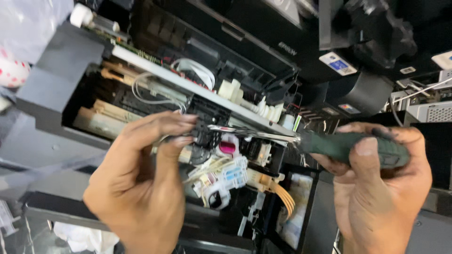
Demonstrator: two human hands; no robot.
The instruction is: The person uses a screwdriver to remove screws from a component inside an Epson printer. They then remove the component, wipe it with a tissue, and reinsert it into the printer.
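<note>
An opened black printer (pixel 56 80) fills the view, its inner parts exposed. My right hand (pixel 381 188) grips the dark green handle of a screwdriver (pixel 348 145), whose metal shaft reaches left toward the print carriage. My left hand (pixel 141 183) pinches a small black part (pixel 201 134) on the carriage with its fingertips, right beside the shaft's tip. Below the carriage hang white ink fittings (pixel 221 181) with magenta, blue and yellow marks. The image is blurred.
A metal rail (pixel 188 87) and white ribbon cables (pixel 197 70) cross the printer's inside. More black printers (pixel 358 89) stand at the upper right, with a white perforated box (pixel 433 112) and cables. Orange tubes (pixel 282 197) curl at the lower middle. White cloth (pixel 80 237) lies at the lower left.
</note>
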